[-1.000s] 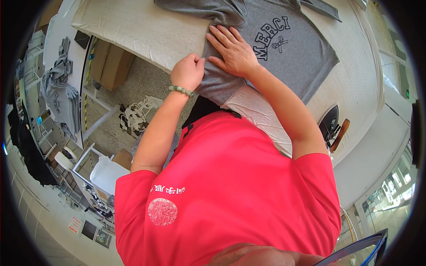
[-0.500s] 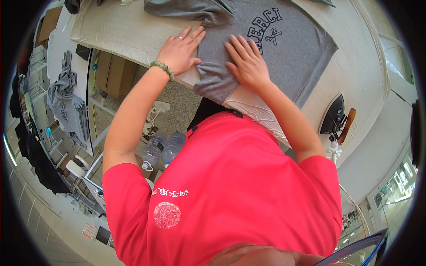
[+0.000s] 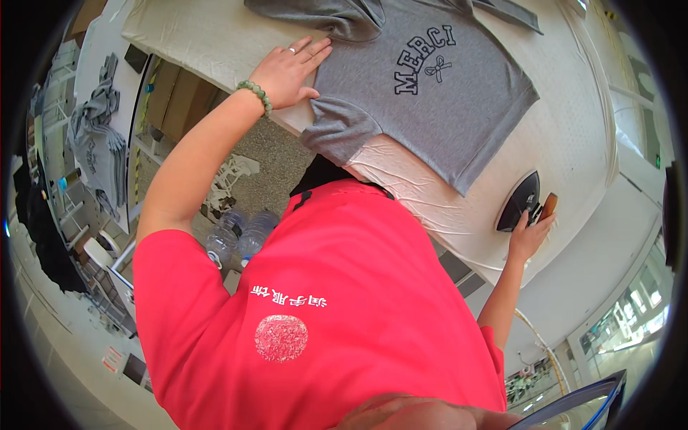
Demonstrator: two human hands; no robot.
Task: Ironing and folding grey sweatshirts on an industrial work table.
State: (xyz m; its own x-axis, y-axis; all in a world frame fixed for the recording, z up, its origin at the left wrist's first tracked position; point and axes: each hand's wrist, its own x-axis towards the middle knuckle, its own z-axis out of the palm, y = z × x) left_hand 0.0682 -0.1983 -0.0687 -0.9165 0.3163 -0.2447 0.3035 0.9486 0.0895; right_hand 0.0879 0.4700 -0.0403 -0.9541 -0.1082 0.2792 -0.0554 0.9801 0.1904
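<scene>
A grey sweatshirt [image 3: 459, 122] with dark lettering and a bow outline on its chest is spread on the cloth-covered table [image 3: 193, 54]. My left hand [image 3: 285, 74] lies flat with fingers stretched out at the garment's left edge, between its two sleeves. The nearer sleeve [image 3: 340, 125] hangs toward the table's front edge. To the right, an iron [image 3: 519, 201] with a dark soleplate and a wooden handle [image 3: 550, 206] rests on the table. My right hand [image 3: 529, 239] is closed around the near part of that handle, which the fingers cover.
Grey folded garments [image 3: 100, 147] hang over a white table at the left. Below the table's front edge are cardboard boxes [image 3: 183, 100], clear plastic bottles [image 3: 240, 233] and white scraps [image 3: 233, 175] on the floor. A cable [image 3: 537, 333] runs down at the right.
My right hand has left the sweatshirt and moved right to the iron's handle. My left hand stays at the garment's left edge. The view has shifted slightly.
</scene>
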